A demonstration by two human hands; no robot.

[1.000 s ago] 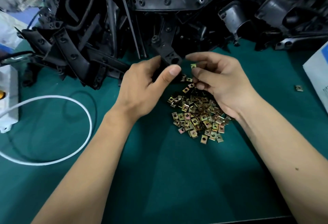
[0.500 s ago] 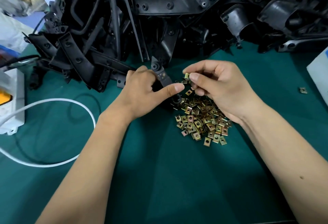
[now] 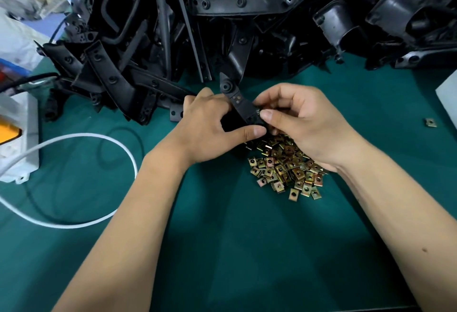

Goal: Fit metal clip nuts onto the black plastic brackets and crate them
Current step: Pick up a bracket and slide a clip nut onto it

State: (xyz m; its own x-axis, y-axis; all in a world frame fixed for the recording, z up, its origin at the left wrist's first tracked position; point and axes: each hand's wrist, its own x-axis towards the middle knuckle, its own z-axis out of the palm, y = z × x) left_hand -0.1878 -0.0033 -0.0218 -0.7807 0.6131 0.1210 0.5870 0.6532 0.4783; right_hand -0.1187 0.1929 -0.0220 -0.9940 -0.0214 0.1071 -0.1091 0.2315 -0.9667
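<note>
My left hand (image 3: pixel 212 126) grips a black plastic bracket (image 3: pixel 237 100) that stands tilted above the green table, its thumb pressed along the bracket's lower end. My right hand (image 3: pixel 301 121) meets it from the right, thumb and fingers pinching a metal clip nut (image 3: pixel 258 112) against the bracket's lower edge; the nut is mostly hidden by my fingers. A loose heap of brass-coloured clip nuts (image 3: pixel 286 168) lies on the table just below both hands.
A tall pile of black brackets (image 3: pixel 247 20) fills the back of the table. A white cable (image 3: pixel 99 138) loops at the left beside a white power strip (image 3: pixel 17 138). One stray clip nut (image 3: pixel 430 122) lies far right near a white box (image 3: pixel 447 94).
My right hand has moved left with its clip nut and now presses it against the bracket's lower end. The left hand has turned the bracket more upright.
</note>
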